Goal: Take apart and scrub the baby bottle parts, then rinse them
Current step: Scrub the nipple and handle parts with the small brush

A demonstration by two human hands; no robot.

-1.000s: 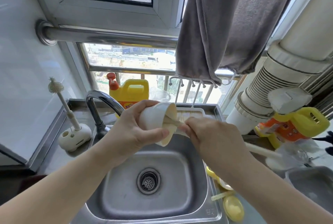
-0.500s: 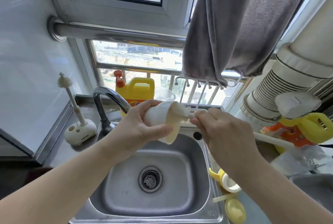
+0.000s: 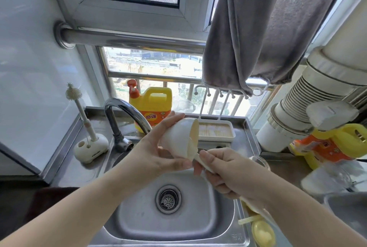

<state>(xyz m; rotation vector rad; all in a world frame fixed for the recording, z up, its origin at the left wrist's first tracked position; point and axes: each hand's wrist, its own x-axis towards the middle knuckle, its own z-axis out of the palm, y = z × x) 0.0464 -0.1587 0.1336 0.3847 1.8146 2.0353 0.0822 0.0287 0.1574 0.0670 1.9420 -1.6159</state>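
— Baby bottle body, the cream-white plastic one [image 3: 179, 137], is being held up over the stainless steel sink [image 3: 168, 217], just in front of the curved chrome faucet [image 3: 127, 113]. See it?

— I'm seeing it. The left hand [image 3: 156, 157] is wrapping its fingers and thumb around the closed end, clamped on it.

— And the right hand [image 3: 228, 171]?

— It's curling tight around the pale handle of a bottle brush [image 3: 200, 162]. The handle is running on down past the wrist toward the tabletop, and its working end is sitting right at the bottle's rim; whether any of it is inside, I cannot tell from here.

— So which step is this?

— I'm judging it to be the scrubbing, with rinsing not yet begun: no water is coming from the faucet. Other yellow bottle pieces [image 3: 262, 232] are lying on the tabletop right of the sink, so the taking apart looks done.

— What is the next move calling for?

— Probably driving the brush along the bottle's length and twisting it, while the left hand is gripping firmly against that push.

— Which way is it pointing?

— Its long axis is lying tilted, the open mouth facing right and slightly downward toward the brush, the base pointing up and left into the palm.
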